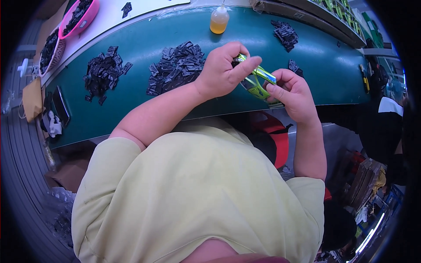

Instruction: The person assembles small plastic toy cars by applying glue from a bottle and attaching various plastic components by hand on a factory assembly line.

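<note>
Spanning both hands, shiny lime-green part (265, 75) is held up over nr edge of green surface (245, 33), slanting down to R in view. L hand (223, 72) has its upper-L end, grip closed on it w/ thumb & curled fingers; R hand (294, 96) pinches lower-R end, grip narrow, thumb on near side. Small black cluster (295, 66) just behind R hand, partly hidden. Big heap of flat black pcs (177, 65) beyond L forearm; second heap (103, 74) further L, smaller third heap (285, 34) back R. Squeeze bottle (219, 22) w/ amber liquid upright at back, approx ctr. Pink basket (83, 27) w/ dark pcs top L.
</note>
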The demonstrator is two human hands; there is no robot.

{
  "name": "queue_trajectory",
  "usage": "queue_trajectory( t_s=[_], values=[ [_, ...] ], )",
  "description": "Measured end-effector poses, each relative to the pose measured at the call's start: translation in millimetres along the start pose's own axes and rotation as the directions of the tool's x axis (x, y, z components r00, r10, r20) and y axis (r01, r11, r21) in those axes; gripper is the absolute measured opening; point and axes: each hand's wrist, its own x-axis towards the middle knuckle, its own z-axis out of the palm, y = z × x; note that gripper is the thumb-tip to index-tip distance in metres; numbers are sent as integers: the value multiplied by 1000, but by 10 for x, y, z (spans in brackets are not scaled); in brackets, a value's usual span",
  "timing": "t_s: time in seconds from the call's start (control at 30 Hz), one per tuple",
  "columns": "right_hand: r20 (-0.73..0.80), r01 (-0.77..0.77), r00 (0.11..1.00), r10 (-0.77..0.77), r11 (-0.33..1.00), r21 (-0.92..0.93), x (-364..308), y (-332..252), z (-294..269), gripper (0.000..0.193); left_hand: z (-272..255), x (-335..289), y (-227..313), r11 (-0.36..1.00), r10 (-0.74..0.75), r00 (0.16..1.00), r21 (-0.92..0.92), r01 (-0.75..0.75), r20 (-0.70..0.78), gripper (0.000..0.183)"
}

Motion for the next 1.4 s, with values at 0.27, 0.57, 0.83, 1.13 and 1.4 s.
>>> queue_trajectory(
  t_s=[0.27,0.57,0.83,1.13,1.4],
  values=[
    [166,473,846,-507,567,-675,27,-110,110,10,-38,21,155,759,-612,747,-71,647,258,34],
    [39,366,899,-436,701,-613,17,6,76,14,-25,-1,237,700,-681,683,-40,713,266,38],
    [15,456,832,-555,668,-588,-2,124,139,13,-34,1,236,671,-700,650,-39,740,296,38],
    [24,429,868,-496,726,-538,56,153,70,9,-15,3,217,652,-732,623,21,758,276,39],
    [214,508,829,-516,537,-673,205,91,66,9,12,-25,90,698,-682,649,36,715,337,42]
  ],
)
